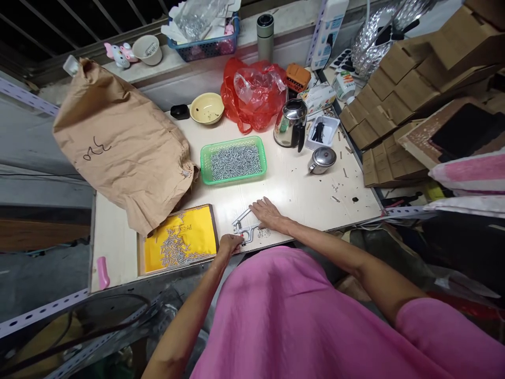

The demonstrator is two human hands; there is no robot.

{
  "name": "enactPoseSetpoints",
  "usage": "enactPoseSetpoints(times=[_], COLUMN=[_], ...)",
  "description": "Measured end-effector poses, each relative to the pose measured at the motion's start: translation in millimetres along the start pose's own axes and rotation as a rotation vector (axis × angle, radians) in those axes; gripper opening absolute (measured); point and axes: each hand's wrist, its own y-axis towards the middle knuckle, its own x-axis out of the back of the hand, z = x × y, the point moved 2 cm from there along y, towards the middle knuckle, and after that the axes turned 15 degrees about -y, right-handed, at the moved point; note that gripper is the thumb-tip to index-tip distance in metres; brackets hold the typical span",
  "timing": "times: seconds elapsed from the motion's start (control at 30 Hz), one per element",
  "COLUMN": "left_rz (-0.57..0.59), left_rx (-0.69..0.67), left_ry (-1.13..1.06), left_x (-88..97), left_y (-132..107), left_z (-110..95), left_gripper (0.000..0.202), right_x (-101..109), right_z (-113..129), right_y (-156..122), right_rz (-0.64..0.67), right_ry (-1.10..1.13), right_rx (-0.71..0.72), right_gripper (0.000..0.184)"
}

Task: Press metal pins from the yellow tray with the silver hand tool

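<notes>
A small metal hand press tool sits at the front edge of the pale table. My left hand is closed just beside its near left side; what its fingers hold is hidden. My right hand lies flat with fingers spread on the table, over the tool's lever and a small heap of metal pieces. A yellow tray with several small metal pins lies left of my left hand. A green basket full of metal pins stands behind the tool.
A big brown paper sack fills the left of the table. Behind stand a yellow bowl, a red plastic bag, a steel kettle and its lid. Stacked cardboard boxes line the right.
</notes>
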Motion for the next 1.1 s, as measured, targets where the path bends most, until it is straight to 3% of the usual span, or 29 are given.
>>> enactPoseSetpoints(times=[0.23,0.43,0.73,1.1], left_rz=[0.042,0.042,0.053,0.018], left_rx=[0.002,-0.003,-0.063,-0.012], left_ry=[0.092,0.173,0.214,0.174], left_x=[0.7,-2.6,-6.4,-8.2], left_y=[3,0,-2,-6], left_z=[1,4,18,18], left_gripper=[0.022,0.019,0.022,0.024], right_x=[-5,-4,8,-5], right_z=[-6,-6,-2,2], right_y=[-7,-4,-19,-22], right_rz=[-0.011,-0.024,0.014,-0.084], right_ry=[0.094,0.090,0.029,-0.008], right_rx=[0.028,-0.024,0.063,0.038], right_gripper=[0.099,0.075,0.105,0.092])
